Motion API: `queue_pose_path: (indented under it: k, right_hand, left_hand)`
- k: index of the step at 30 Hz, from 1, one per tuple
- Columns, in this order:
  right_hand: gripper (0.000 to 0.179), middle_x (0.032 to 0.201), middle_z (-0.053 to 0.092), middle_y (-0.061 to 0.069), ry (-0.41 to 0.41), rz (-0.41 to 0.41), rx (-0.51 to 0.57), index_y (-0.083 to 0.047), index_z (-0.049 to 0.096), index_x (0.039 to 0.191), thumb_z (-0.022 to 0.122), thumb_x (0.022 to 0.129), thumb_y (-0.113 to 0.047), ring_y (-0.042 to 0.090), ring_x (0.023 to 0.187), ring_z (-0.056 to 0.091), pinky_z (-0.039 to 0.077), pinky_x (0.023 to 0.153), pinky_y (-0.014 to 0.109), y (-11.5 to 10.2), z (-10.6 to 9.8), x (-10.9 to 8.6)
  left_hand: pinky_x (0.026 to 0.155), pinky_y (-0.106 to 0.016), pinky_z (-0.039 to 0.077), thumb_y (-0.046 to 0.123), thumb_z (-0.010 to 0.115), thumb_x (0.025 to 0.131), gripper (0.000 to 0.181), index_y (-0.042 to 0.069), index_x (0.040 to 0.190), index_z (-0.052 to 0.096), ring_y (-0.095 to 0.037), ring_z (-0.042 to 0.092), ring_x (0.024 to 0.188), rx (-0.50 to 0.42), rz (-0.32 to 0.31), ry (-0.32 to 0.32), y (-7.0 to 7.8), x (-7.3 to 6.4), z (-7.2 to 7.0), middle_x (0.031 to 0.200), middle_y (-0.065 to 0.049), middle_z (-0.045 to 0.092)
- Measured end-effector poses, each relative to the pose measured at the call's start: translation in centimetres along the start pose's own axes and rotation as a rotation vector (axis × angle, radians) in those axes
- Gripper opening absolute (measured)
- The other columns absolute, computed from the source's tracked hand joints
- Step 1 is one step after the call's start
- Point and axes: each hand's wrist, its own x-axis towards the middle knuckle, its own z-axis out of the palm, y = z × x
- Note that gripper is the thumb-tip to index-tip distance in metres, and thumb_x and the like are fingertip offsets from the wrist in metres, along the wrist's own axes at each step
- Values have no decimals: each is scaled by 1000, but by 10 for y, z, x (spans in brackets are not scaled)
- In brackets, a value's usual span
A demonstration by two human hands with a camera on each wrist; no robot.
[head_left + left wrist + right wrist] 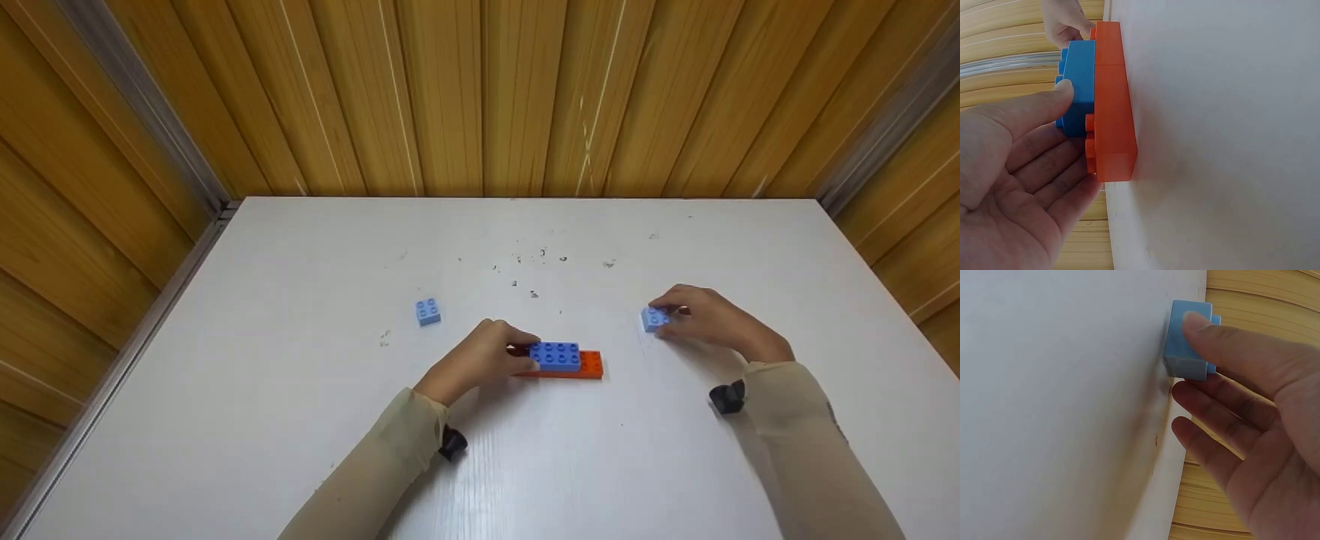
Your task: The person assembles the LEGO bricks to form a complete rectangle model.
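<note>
A blue brick (555, 356) with two rows of studs sits on top of orange-red bricks (592, 364) on the table. A seam across the orange-red side (1111, 101) shows in the left wrist view, and studs stick out at both ends of the blue brick. My left hand (484, 352) pinches the blue brick at its left end, thumb on the near side; the fingertips behind are hidden. Over to the right, my right hand (709, 322) pinches a small light blue brick (1188, 337) between thumb and fingers, close against the table surface.
Another small light blue brick (428, 312) lies farther back, left of the left hand. The white table (300, 300) has dark scuff marks towards its back. Wood-patterned panels (480, 97) rise behind it and at both sides.
</note>
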Motion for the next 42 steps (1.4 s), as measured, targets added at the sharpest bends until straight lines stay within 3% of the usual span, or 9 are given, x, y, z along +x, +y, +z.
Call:
queue_pose_path:
  k: [9,30,42]
  right_hand:
    - [42,117,62,18,-12,33,50,4,61,122,71,86,-15,34,111,57,46,98,53,0,0,0]
    - [42,115,64,16,3,20,30,3,63,121,73,84,-13,31,108,59,47,96,51,-1,0,0]
    - [43,118,63,16,-1,51,33,1,62,124,71,85,-14,30,107,57,46,98,51,-6,0,1]
  left_hand:
    - [91,-24,51,17,72,86,39,12,124,67,-7,63,97,10,4,0,0,0,0,115,-3,70]
    - [90,-25,51,15,72,85,39,10,124,66,-9,63,96,13,-1,-6,0,0,0,115,-4,70]
    - [89,-24,52,15,72,86,39,11,124,66,-8,62,94,8,0,-7,-1,1,0,113,-3,71]
